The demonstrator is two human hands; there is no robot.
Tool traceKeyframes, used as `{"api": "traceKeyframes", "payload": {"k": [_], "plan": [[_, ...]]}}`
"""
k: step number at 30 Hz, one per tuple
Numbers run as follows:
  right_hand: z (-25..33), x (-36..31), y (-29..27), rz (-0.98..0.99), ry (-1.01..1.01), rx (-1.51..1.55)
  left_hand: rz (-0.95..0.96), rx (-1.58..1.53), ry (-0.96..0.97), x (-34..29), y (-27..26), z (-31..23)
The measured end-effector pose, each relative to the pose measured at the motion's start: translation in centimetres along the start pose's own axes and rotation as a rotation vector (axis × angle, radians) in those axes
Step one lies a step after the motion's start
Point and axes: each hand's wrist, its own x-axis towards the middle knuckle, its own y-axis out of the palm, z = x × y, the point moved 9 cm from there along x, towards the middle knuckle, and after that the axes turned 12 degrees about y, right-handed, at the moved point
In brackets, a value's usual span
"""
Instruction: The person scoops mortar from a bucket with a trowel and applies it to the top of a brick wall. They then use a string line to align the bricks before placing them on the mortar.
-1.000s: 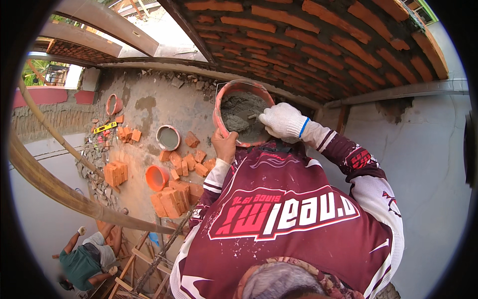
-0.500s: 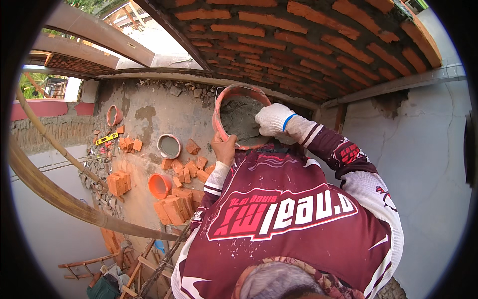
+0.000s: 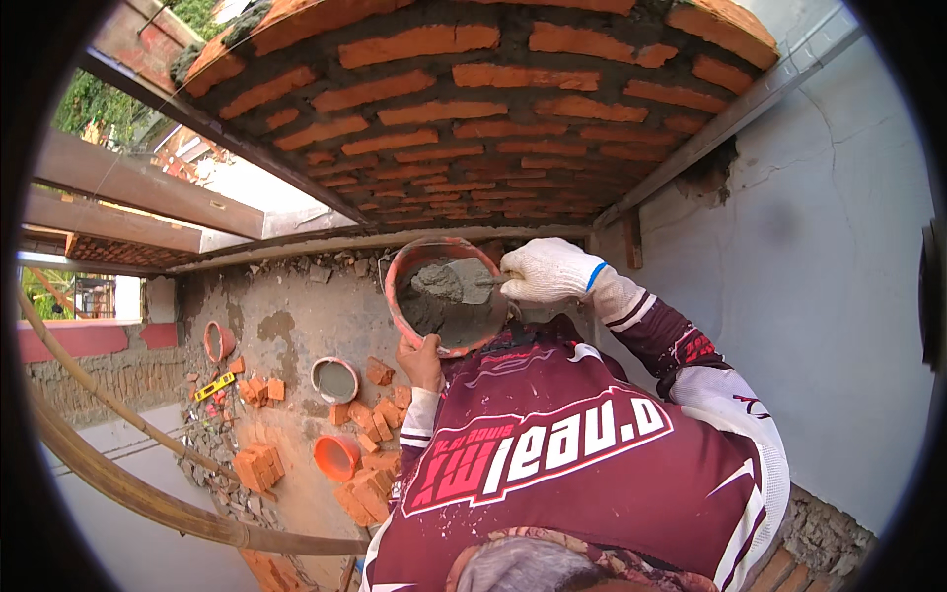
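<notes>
My left hand (image 3: 422, 363), bare, is closed on the near-left rim of an orange bucket (image 3: 398, 314) and holds it tilted in front of my body. Grey wet mortar (image 3: 429, 314) lies inside. In a white knitted glove with a blue cuff edge, my right hand (image 3: 548, 270) is closed at the bucket's right rim. It grips a trowel (image 3: 480, 286), whose blade carries a heap of mortar over the bucket's mouth. The glove hides most of the trowel's handle.
Ahead rises a brick wall (image 3: 493, 109) with mortar joints; a grey plastered wall (image 3: 809, 266) stands to the right. On the floor at left are a mortar-filled bucket (image 3: 335, 380), an orange pail (image 3: 336, 457), loose bricks (image 3: 258, 467) and a yellow level (image 3: 214, 386). Bamboo poles (image 3: 187, 508) cross the left side.
The trowel has come up with mortar on its blade, where before my right hand was down in the bucket. My view has tipped up, showing more of the wall's top.
</notes>
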Motion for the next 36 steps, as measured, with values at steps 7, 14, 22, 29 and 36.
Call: {"api": "traceKeyframes", "payload": {"k": [7, 14, 22, 29, 36], "plan": [[-1.0, -13.0, -18.6, -0.525, -0.009, 0.028, 0.099, 0.370, 0.046, 1.3, 0.6, -1.0], [-9.1, -22.5, -30.3, -0.864, 0.027, 0.803, 0.107, 0.380, 0.042, 2.0, 1.0, -0.4], [-16.7, -21.1, -30.2, -1.224, -0.231, 1.763, 0.099, 0.436, 0.091, 2.0, 0.3, -0.8], [-4.4, -14.5, -20.8, -0.552, -0.403, 1.380, 0.080, 0.501, 0.067, 1.8, 0.2, -1.4], [1.3, 1.0, 2.3, 0.029, 0.010, -0.275, 0.087, 0.407, 0.043, 1.4, -0.2, -0.2]]}}
